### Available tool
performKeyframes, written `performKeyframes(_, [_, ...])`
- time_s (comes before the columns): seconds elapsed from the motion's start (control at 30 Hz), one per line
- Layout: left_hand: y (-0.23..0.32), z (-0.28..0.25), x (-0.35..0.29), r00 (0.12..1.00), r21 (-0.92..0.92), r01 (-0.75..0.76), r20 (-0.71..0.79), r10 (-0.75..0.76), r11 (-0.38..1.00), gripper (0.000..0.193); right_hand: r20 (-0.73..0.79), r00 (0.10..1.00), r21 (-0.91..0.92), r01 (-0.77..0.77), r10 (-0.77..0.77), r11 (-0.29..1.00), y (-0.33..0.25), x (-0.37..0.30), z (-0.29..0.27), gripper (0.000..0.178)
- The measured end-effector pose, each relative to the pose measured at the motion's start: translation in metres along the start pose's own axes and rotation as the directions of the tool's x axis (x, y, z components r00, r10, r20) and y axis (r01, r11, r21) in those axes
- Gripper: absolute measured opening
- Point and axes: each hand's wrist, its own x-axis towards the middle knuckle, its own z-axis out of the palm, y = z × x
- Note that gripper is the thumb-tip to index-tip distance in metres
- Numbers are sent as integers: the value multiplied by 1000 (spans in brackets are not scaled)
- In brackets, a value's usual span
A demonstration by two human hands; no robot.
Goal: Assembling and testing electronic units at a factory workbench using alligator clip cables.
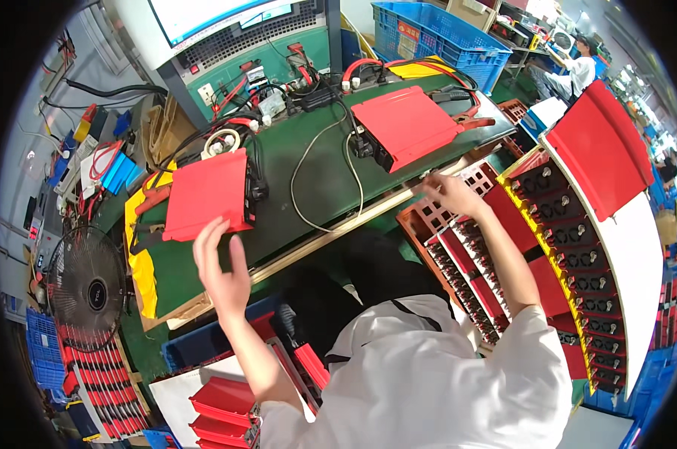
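On the green bench lie two flat red metal-cased electrical units with cables attached. My left hand has its fingers stretched and holds nothing; its fingertips overlap the near edge of the left red unit, and I cannot tell whether they touch it. Over the bench's front edge, below the right red unit, my right hand is empty with its fingers apart. A red clamp reaches the right unit's side, another red clamp the left unit's. A thin pale cable loops between them.
A grey-green test rack with a screen stands behind the bench. To the right are a long row of black-fronted units and a loose red unit. A black fan stands left. A co-worker sits far right.
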Motion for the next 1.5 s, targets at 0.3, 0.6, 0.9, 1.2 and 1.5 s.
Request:
performKeyframes(0.3, [-47,44,1,996,262,-83,11,83,961,52,567,737,-73,490,-368,869,-147,-34,-3,48])
performKeyframes(0.6, [-56,42,-1,997,221,-62,-27,70,973,39,-97,898,180,440,-430,880,-237,55,83,58])
performKeyframes(0.9, [-49,46,4,998,190,-10,-65,23,982,37,-288,899,190,393,-331,900,-251,151,154,26])
performKeyframes(1.2, [-51,37,0,988,116,98,-128,-83,988,22,-238,925,256,353,-295,900,-240,146,135,27])
performKeyframes(1.5, [-16,86,13,981,205,121,-176,-85,971,24,-495,734,136,593,-464,793,-218,96,104,35])
